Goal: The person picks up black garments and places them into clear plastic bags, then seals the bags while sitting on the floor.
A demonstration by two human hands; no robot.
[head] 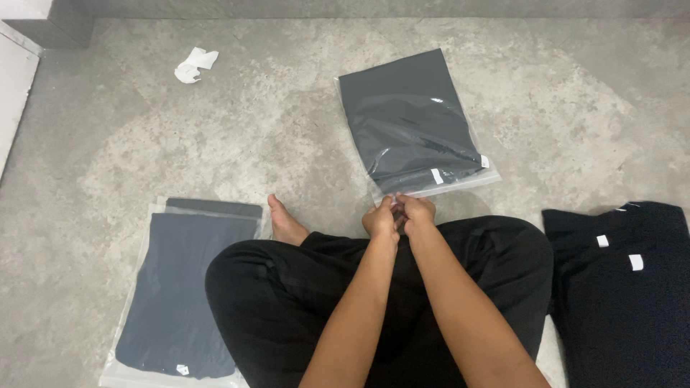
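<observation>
Grey concrete floor (215, 136) carries the work. Both hands, left hand (379, 218) and right hand (415, 212), pinch together the near edge of a clear bag (413, 122) holding dark cloth. Finished bags (180, 287) lie left; unbagged dark garments (625, 287) wait right.

- Bare concrete floor (287, 136) open across the far left and far right; a hand passes freely there.
- Crumpled white paper (195, 65) sits alone, far left.
- Bagged dark garment (413, 122) blocks the centre ahead.
- Second bagged garment (183, 287) fills the near left, just beside the bare foot (286, 221).
- Black clothing pile (622, 287) closes the near right.
- Crossed legs (302, 287) fill the near middle.
</observation>
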